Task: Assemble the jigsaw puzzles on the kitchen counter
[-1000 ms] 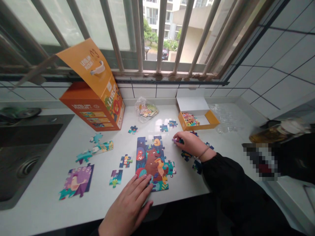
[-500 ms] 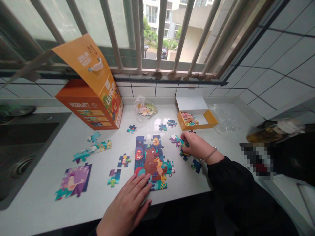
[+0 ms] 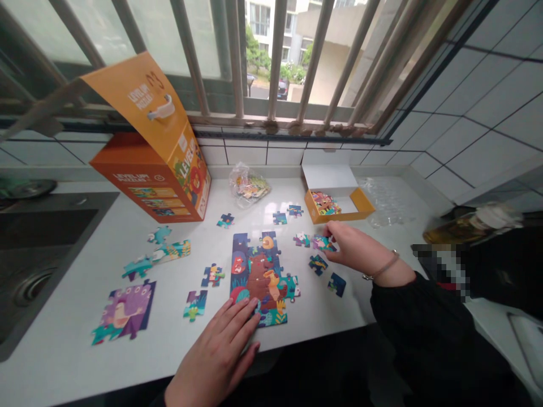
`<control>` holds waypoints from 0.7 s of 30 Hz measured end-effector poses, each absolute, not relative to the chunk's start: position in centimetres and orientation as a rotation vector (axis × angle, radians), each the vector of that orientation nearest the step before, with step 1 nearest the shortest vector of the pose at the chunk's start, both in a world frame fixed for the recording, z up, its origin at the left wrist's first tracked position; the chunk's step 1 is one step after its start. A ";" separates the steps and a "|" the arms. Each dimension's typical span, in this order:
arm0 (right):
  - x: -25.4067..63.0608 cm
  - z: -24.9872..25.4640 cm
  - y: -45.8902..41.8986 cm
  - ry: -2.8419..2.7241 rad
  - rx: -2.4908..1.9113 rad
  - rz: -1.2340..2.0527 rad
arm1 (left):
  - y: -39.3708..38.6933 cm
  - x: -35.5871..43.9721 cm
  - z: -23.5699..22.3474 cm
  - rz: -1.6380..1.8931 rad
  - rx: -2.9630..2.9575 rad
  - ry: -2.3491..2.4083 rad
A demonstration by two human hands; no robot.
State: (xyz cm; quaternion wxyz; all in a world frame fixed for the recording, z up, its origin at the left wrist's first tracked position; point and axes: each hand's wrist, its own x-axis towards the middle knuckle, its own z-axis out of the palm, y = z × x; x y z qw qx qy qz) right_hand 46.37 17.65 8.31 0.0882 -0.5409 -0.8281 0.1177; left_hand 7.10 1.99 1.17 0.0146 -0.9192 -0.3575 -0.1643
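Note:
A partly joined jigsaw puzzle (image 3: 257,271) with a brown bear lies on the white counter. Flat across its lower left corner rests my left hand (image 3: 220,339), fingers stretched out. My right hand (image 3: 350,249) pinches the right side of a teal and purple puzzle piece (image 3: 323,243); the fingertips partly cover it. Just left of that lies a piece with a white animal (image 3: 301,239). Below are a dark blue piece with yellow (image 3: 318,264) and another dark blue piece (image 3: 337,284). Left of the bear section are two loose pieces (image 3: 212,275) (image 3: 195,306).
A joined purple monster section (image 3: 129,311) and teal pieces (image 3: 138,267) lie at left, near the sink (image 3: 63,249). Behind stand an orange puzzle box (image 3: 148,186), a plastic bag of pieces (image 3: 249,186) and an open yellow box (image 3: 356,213). Crumpled clear plastic (image 3: 384,203) lies beside it.
My right hand has moved right with the teal and purple piece, which now lies apart from the white-animal piece. My left hand stays on the bear puzzle.

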 end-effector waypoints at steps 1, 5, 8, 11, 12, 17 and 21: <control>45.8 8.1 18.1 -2.462 -1.585 0.339 | 2.0 7.1 1.2 -0.504 -2.857 -1.110; 43.5 6.2 19.8 -2.467 -1.525 0.328 | 1.9 7.1 1.3 -0.498 -2.851 -1.098; 42.8 5.0 20.5 -2.482 -1.532 0.333 | 1.8 7.0 1.3 -0.512 -2.862 -1.113; 43.7 4.9 20.4 -2.494 -1.515 0.337 | 1.8 7.0 1.2 -0.524 -2.869 -1.124; 44.4 5.1 20.2 -2.485 -1.513 0.331 | 1.8 7.0 1.2 -0.523 -2.867 -1.123; 48.7 6.3 18.2 -2.305 -1.715 0.253 | 1.9 7.1 1.2 -0.519 -2.854 -1.110; 49.7 5.1 15.9 -2.248 -1.802 0.289 | 2.0 7.1 1.2 -0.571 -2.860 -1.121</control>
